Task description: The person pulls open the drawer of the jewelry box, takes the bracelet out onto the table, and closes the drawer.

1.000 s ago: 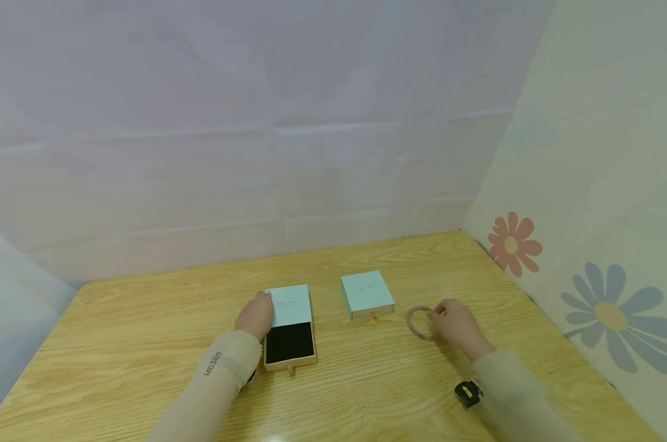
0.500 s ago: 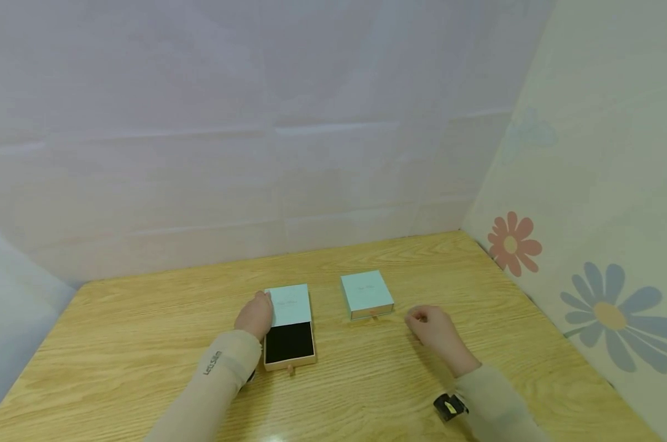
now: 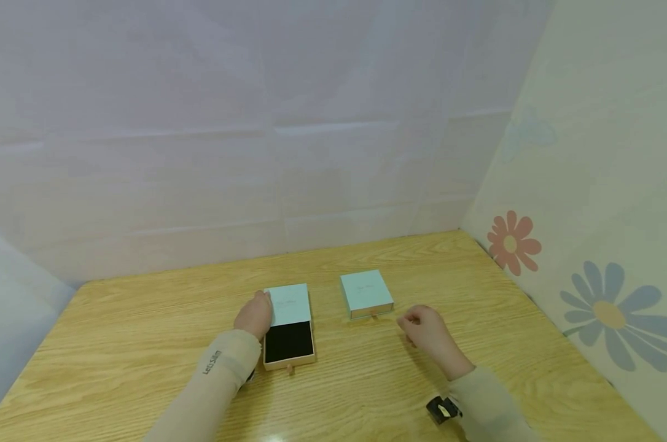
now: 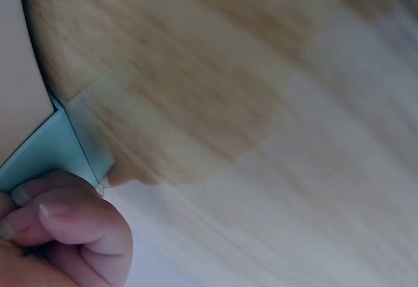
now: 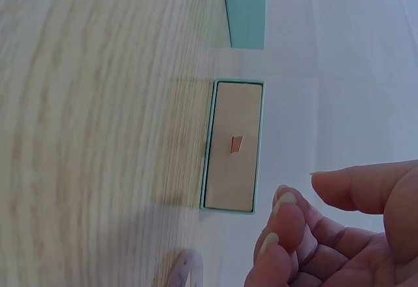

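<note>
My left hand (image 3: 254,314) grips the left side of a pale blue drawer gift box (image 3: 289,305). Its tan drawer (image 3: 290,367) stands pulled out toward me, showing a black lining. In the left wrist view, curled fingers (image 4: 78,218) press against the blue box edge. My right hand (image 3: 429,334) hovers to the right of a second, closed gift box (image 3: 366,291). The right wrist view shows a gap between thumb and fingertips, with nothing visible between them. A ring-shaped bangle (image 5: 185,261) appears partly at the bottom there; in the head view it is hidden.
Both boxes stand on a wooden table (image 3: 162,331). A pale cloth or sheet hangs behind the table (image 3: 311,153), and a flower-patterned wall covering (image 3: 610,184) borders the right side. A black camera mount (image 3: 443,409) sits at the right wrist.
The right hand has shifted left, off the bangle's right edge that it pinched, and its thumb and fingers are now apart. The bangle is covered in the head view. The left hand stays on its box.
</note>
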`<action>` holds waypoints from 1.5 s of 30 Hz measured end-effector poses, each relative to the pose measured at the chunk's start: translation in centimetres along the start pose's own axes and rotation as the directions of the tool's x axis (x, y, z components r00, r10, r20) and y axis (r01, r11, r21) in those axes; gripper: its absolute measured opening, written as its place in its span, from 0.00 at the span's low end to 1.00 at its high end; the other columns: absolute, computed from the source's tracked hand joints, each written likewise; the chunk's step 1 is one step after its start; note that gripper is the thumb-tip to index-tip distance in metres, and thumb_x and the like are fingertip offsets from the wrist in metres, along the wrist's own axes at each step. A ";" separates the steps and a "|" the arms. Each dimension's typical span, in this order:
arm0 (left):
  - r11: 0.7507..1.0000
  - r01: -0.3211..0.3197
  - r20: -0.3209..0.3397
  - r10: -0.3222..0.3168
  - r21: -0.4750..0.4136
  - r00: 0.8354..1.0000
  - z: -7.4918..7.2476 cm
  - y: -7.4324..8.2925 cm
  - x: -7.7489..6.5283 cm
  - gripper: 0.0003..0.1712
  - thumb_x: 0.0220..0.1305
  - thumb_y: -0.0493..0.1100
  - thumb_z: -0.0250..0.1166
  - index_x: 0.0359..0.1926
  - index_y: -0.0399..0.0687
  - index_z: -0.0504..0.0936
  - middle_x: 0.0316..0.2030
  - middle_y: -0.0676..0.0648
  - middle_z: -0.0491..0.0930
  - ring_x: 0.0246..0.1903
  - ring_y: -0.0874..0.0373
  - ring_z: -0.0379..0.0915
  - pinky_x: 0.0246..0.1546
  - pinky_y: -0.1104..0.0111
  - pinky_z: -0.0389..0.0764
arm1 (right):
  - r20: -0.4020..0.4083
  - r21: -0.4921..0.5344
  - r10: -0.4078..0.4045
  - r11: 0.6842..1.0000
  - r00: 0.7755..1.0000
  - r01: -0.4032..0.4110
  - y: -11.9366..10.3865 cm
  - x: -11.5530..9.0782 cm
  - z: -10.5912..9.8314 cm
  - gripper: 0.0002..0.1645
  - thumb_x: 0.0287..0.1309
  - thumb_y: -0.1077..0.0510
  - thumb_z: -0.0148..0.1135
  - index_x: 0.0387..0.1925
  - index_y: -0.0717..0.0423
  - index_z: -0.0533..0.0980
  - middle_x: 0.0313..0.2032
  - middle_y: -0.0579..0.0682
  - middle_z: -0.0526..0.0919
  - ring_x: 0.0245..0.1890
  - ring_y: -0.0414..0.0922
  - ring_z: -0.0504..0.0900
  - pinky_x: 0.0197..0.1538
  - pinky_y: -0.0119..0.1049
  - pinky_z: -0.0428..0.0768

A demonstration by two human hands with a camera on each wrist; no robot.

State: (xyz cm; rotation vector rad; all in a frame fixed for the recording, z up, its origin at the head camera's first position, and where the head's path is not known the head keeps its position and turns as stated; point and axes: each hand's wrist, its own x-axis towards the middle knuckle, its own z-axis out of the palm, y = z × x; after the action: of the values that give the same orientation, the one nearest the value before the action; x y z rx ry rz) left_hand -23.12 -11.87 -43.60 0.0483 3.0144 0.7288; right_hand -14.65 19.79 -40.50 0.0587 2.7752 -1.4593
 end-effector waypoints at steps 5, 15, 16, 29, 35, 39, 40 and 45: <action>1.000 -0.004 0.009 0.004 0.008 1.000 -0.1 0.1 0.0 0.24 0.79 0.40 0.38 0.49 0.17 0.69 0.18 0.37 0.74 0.22 0.43 0.77 0.25 0.55 0.80 | -0.036 -0.059 -0.035 0.998 0.999 0.033 -0.2 0.0 0.6 0.09 0.64 0.67 0.59 0.30 0.71 0.78 0.16 0.53 0.75 0.17 0.50 0.77 0.24 0.37 0.75; 1.000 0.015 0.016 -0.015 0.003 1.000 -0.1 0.1 0.1 0.24 0.79 0.40 0.38 0.50 0.18 0.69 0.22 0.35 0.76 0.26 0.41 0.79 0.29 0.53 0.80 | 0.023 0.024 0.000 1.000 1.000 0.000 -0.7 -0.1 1.4 0.11 0.67 0.65 0.56 0.30 0.69 0.78 0.14 0.53 0.73 0.15 0.46 0.71 0.22 0.35 0.70; 1.000 0.017 0.016 -0.017 0.004 1.000 -0.1 0.2 0.1 0.24 0.79 0.41 0.38 0.50 0.18 0.69 0.22 0.35 0.76 0.26 0.40 0.79 0.29 0.52 0.80 | 0.027 0.028 0.000 1.000 1.000 0.000 -0.7 0.0 1.5 0.11 0.67 0.65 0.56 0.30 0.69 0.78 0.14 0.53 0.73 0.16 0.46 0.71 0.22 0.35 0.70; 1.000 0.013 0.010 -0.013 0.013 1.000 0.0 0.1 0.1 0.24 0.79 0.40 0.38 0.50 0.18 0.69 0.20 0.37 0.75 0.24 0.43 0.78 0.27 0.54 0.80 | 0.032 0.077 0.035 0.996 0.999 -0.037 -1.8 -0.5 2.7 0.12 0.67 0.64 0.56 0.27 0.67 0.77 0.16 0.54 0.74 0.17 0.44 0.70 0.22 0.33 0.68; 1.000 0.021 0.014 -0.021 0.004 1.000 -0.1 0.1 0.2 0.24 0.79 0.41 0.38 0.51 0.18 0.69 0.22 0.35 0.76 0.26 0.41 0.79 0.29 0.53 0.81 | 0.046 0.076 0.045 0.996 0.998 -0.048 -2.0 -0.5 2.8 0.12 0.66 0.65 0.56 0.27 0.67 0.77 0.16 0.55 0.74 0.16 0.44 0.70 0.22 0.32 0.68; 1.000 0.022 0.009 -0.022 0.012 1.000 0.1 0.0 0.3 0.24 0.79 0.41 0.38 0.50 0.19 0.70 0.22 0.34 0.77 0.27 0.40 0.79 0.29 0.52 0.80 | 0.054 0.085 0.022 0.996 0.998 -0.026 -2.0 -0.5 3.0 0.12 0.66 0.66 0.56 0.27 0.69 0.77 0.15 0.54 0.74 0.16 0.43 0.71 0.22 0.32 0.70; 1.000 0.018 0.003 -0.019 0.015 1.000 0.2 0.0 0.3 0.24 0.79 0.41 0.38 0.50 0.19 0.70 0.21 0.35 0.76 0.26 0.40 0.79 0.28 0.52 0.80 | 0.055 0.090 0.016 0.996 0.998 -0.021 -2.0 -0.5 3.0 0.12 0.66 0.66 0.56 0.27 0.69 0.77 0.15 0.54 0.74 0.16 0.43 0.71 0.22 0.32 0.70; 1.000 0.005 -0.019 -0.005 0.024 1.000 0.3 0.0 0.2 0.23 0.79 0.40 0.39 0.47 0.19 0.70 0.17 0.37 0.74 0.21 0.42 0.78 0.23 0.54 0.79 | 0.073 0.110 0.006 0.994 0.997 -0.014 -2.2 -0.5 3.3 0.13 0.66 0.65 0.56 0.26 0.68 0.77 0.15 0.53 0.73 0.16 0.43 0.71 0.21 0.31 0.68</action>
State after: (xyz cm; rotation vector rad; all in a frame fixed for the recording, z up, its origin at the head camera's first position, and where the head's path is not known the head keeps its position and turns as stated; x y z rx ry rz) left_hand -23.28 -11.69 -43.85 0.0350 3.0404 0.6970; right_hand -14.26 15.86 -40.53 0.0191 2.6327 -1.5782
